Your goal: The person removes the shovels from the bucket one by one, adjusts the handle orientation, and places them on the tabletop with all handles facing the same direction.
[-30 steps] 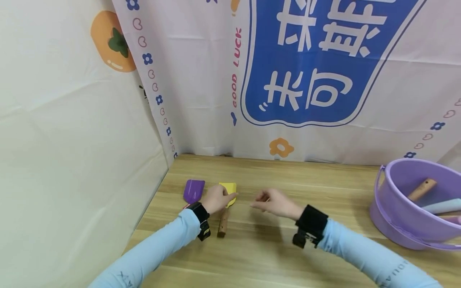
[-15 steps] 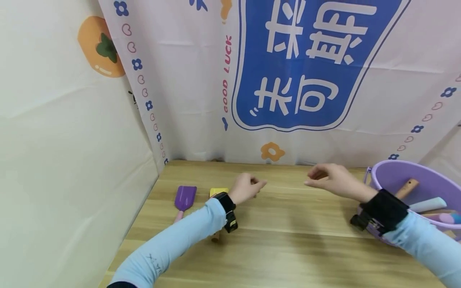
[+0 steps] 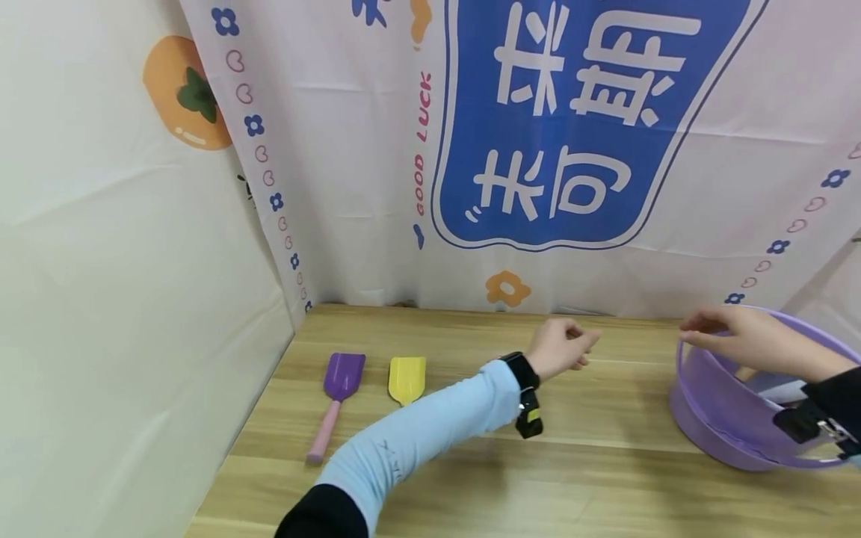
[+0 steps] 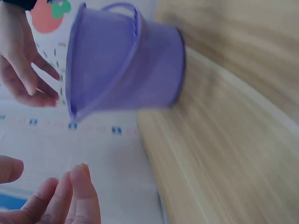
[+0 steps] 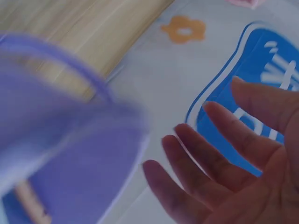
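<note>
Over the right part of the table my left hand [image 3: 563, 348] hangs in the air, fingers loosely bent and holding nothing. My right hand [image 3: 756, 340] is above the near-left rim of a purple bucket [image 3: 716, 418]; its spread, relaxed fingers hold nothing in the right wrist view. Inside the bucket, a wooden handle [image 5: 32, 203] and a pale blue handle show, partly hidden by the hand. On the left of the table lie a purple toy shovel [image 3: 343, 377] with a pink handle and a yellow toy shovel [image 3: 406, 379], whose handle is hidden behind my left sleeve.
The wooden table [image 3: 572, 478] meets a printed white cloth [image 3: 363, 246] hanging along its back. A pale cloth wall [image 3: 134, 336] closes off the left side. The bucket's handle [image 4: 124, 65] hangs down its side.
Both hands have moved right, the left one away from the yellow shovel, the right one to over the bucket. The two shovels stay on the table.
</note>
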A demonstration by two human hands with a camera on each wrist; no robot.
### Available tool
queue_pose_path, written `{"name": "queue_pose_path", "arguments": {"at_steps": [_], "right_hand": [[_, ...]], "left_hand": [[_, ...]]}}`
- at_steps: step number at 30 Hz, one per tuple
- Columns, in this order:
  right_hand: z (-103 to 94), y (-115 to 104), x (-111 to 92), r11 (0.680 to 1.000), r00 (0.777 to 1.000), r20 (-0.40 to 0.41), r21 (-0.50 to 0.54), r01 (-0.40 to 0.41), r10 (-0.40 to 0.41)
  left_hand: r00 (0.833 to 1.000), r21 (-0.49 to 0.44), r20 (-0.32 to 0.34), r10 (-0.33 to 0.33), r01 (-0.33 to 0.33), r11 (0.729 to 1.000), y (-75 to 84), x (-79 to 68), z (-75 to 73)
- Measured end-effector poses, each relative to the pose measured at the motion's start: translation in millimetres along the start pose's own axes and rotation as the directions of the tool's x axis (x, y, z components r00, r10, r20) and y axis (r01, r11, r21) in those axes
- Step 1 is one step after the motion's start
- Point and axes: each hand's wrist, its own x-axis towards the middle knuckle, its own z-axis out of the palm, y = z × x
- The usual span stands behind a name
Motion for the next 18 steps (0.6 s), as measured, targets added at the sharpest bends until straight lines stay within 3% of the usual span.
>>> {"name": "queue_pose_path", "arguments": {"at_steps": [6,11,16,18], "right_hand": [[-4.5,39,-16,0.999,0.994,0.110,-0.032,0.000,0.003],[-3.5,70,-33,0.995,0.974,0.225,-0.093,0.023,-0.002],[8.6,90,-46,0.987,0.975,0.222,-0.162,0.007,0.030],[15.3,95,-49,0.984,0.972,0.224,-0.177,-0.032,0.072]], "left_hand": [[0.996,-0.091,-0.024,-0.083,0.081,0.993,22.5,9.6,45.8],[0.980,-0.198,-0.058,-0.192,0.177,0.964,35.2,16.0,79.6],[0.946,-0.362,-0.071,-0.317,0.271,0.892,38.0,19.2,103.8],[0.933,-0.433,-0.059,-0.355,0.296,0.851,37.3,20.6,110.8]]}}
